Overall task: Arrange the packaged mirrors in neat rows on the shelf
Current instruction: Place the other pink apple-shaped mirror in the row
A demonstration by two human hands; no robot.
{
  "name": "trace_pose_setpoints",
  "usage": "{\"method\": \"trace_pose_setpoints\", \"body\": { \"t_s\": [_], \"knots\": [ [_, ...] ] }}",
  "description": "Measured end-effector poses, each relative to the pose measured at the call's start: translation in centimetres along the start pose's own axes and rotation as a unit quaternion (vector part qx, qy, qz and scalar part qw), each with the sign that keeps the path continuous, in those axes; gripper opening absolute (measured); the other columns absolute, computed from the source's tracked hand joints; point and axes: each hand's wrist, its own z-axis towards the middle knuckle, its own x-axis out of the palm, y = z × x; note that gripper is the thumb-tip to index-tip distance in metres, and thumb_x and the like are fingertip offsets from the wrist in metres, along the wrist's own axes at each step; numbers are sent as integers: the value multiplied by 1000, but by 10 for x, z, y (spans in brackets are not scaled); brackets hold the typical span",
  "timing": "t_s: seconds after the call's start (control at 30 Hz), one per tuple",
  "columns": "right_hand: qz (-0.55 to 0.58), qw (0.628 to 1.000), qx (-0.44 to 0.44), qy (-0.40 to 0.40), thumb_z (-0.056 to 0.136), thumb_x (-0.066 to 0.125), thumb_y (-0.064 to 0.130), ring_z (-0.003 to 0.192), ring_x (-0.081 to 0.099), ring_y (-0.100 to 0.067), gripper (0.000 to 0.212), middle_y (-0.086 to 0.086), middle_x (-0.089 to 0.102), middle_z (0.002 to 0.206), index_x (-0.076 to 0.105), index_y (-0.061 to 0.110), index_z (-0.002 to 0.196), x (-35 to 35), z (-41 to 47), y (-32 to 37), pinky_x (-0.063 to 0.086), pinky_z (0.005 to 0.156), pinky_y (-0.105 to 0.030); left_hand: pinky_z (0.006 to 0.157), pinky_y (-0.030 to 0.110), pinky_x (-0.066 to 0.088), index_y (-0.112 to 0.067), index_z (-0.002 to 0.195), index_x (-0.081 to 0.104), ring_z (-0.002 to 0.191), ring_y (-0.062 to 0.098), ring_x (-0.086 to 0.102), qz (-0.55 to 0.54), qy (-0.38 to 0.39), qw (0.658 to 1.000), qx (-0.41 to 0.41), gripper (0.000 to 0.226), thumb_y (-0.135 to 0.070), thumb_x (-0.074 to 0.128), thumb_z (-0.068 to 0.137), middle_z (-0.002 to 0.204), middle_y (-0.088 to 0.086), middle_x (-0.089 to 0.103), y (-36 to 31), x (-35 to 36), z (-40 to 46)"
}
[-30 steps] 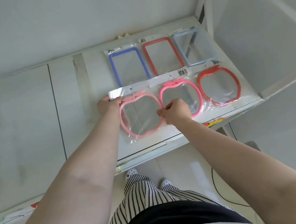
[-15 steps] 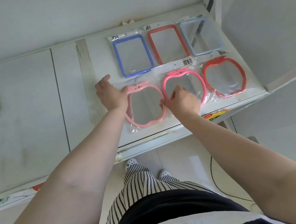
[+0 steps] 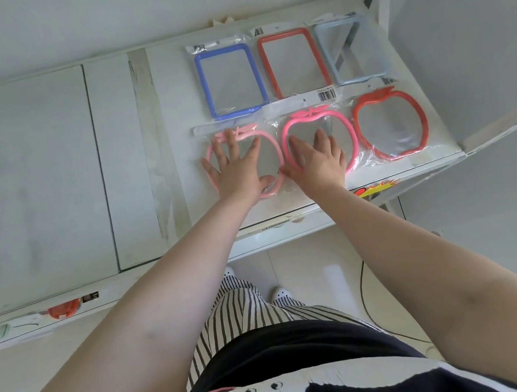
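Your left hand (image 3: 235,169) lies flat on the pale pink apple mirror (image 3: 247,164), fingers (image 3: 231,142) spread and gripping nothing; your right hand (image 3: 318,156) rests the same way, open and splayed, on the bright pink apple mirror (image 3: 319,139) just beside it. Both sit in the front row on the shelf (image 3: 122,149), with the red apple mirror (image 3: 390,124) to the right. Press sideways and the slick bags may slide, overlap, or nudge the blue rectangular mirror (image 3: 231,80) behind out of line. A barcode label (image 3: 326,95) shows, but its digits are too small to read
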Motion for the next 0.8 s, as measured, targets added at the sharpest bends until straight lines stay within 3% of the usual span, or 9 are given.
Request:
{"method": "trace_pose_setpoints", "body": {
  "t_s": [0.63,0.8],
  "knots": [
    [7,1000,-4,-10,84,61,53,146,12,-33,61,-10,19,157,41,39,139,-3,0,2,13,117,-45,115,58,-5,-39,150,16,149,33,-11,-29,-38,999,-13,90,-52,67,78,163,2,-8,-1,0,-2],
    [24,996,-38,-72,85,64,42,136,32,-31,57,-8,38,148,47,27,137,-9,-9,11,25,111,-41,118,54,4,-36,144,34,149,27,11,-75,-102,992,-9,73,-38,68,80,161,1,16,9,-1,-8]
  ]
}}
